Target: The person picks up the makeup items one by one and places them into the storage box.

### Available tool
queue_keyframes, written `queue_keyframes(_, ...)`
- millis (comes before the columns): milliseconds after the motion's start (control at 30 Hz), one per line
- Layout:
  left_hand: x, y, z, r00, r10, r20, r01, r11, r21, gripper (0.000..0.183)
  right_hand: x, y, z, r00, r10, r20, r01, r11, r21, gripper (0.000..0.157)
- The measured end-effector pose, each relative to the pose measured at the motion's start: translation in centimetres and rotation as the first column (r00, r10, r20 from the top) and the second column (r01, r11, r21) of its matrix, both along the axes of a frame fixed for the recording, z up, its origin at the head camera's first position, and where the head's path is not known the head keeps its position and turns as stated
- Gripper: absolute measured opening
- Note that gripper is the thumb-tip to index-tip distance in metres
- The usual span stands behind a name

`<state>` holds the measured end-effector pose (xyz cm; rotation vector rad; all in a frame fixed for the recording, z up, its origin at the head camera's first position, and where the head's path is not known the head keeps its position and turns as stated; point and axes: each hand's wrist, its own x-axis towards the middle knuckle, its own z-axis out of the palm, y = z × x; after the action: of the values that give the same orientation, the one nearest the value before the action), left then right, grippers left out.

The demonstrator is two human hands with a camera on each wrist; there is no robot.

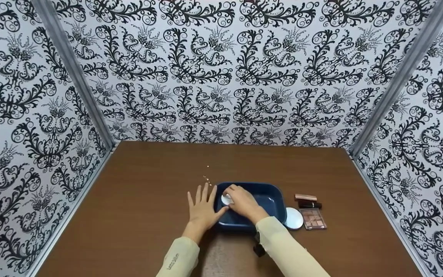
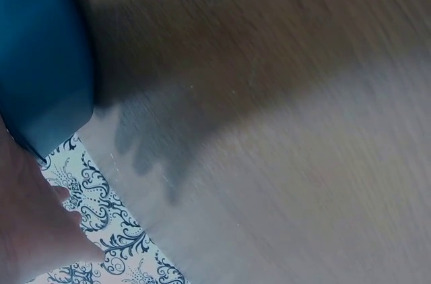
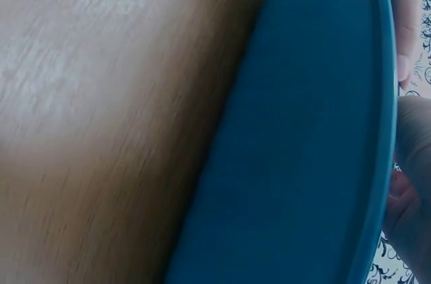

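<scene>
A dark blue basin [image 1: 273,192] stands on the table, its outer side [image 3: 283,136] filling much of the right wrist view. Over its left part, my right hand [image 1: 243,202] pinches a small white round thing [image 1: 226,199], partly hidden by the fingers; its kind is unclear. My left hand [image 1: 203,211] lies flat at the left rim, fingers straight and spread, the thumb reaching over the rim toward the right hand. Part of the left hand [image 2: 34,230] shows beside the basin in the left wrist view. The right hand [image 3: 414,163] is partly hidden behind the rim in its wrist view.
Right of the basin lie a white round disc [image 1: 294,218], a palette with a clear lid [image 1: 313,219], a black tube [image 1: 310,204] and a rose-gold tube [image 1: 305,197]. Small shiny bits [image 1: 207,179] are scattered beyond the left hand. Patterned walls [image 1: 221,77] enclose the brown table [image 1: 148,181].
</scene>
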<state>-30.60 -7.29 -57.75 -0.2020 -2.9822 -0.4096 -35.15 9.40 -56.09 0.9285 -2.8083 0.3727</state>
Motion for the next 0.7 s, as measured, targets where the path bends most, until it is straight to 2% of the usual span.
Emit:
queue_keyframes(300,0.45,0.09,-0.02,1.000,-0.003,0.010,0.003,1.000,0.013,0.084,0.43,-0.50,-0.80,1.000,0.008,-0.002,-0.008,1.000,0.025,0.032)
queue_keyframes(467,0.31,-0.02,-0.13,1.000,-0.004,-0.005,0.004,1.000,0.015,0.085,0.56,-0.63,-0.71,0.999,-0.006,0.032,0.005,1.000,0.018,0.036)
queue_keyframes(600,-0.04,-0.09,-0.38,1.000,-0.010,-0.024,0.010,1.000,0.025,0.085,0.59,-0.47,-0.46,0.998,0.004,0.056,-0.008,0.998,0.063,0.042)
queue_keyframes(700,-0.15,-0.15,-0.36,1.000,-0.016,-0.023,0.017,0.999,0.028,0.085,0.67,-0.38,-0.23,0.994,-0.003,0.107,-0.008,0.994,0.105,0.049)
